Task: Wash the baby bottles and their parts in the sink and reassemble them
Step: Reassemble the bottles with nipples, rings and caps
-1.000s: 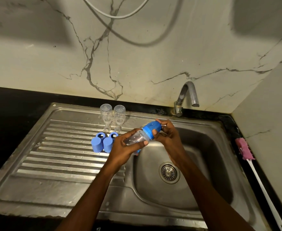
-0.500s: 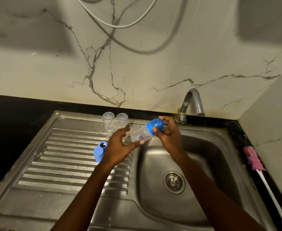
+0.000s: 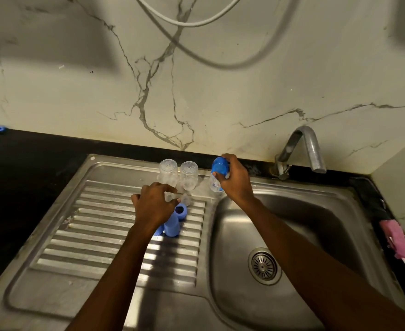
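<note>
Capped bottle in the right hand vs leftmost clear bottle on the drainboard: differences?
The capped bottle wears a blue top; the clear bottle has none.
The right hand grips the capped bottle at its top; the clear bottle stands free on the drainboard.
The capped bottle shows blue print; the clear bottle shows none.
Shared: clear bodies, roughly upright, near the drainboard's back edge.

The left forearm (image 3: 115,271) and the right forearm (image 3: 304,242) come in bare from the lower edge, both stretched forward. The left hand (image 3: 153,206) hangs palm-down, knuckles up, fingers curled under; whether they pinch anything is hard to make out. The right hand (image 3: 236,181) sits further out and to the right, fingers and thumb wrapped round a baby bottle (image 3: 219,166) just below its blue cap, with the bottle upright.
</note>
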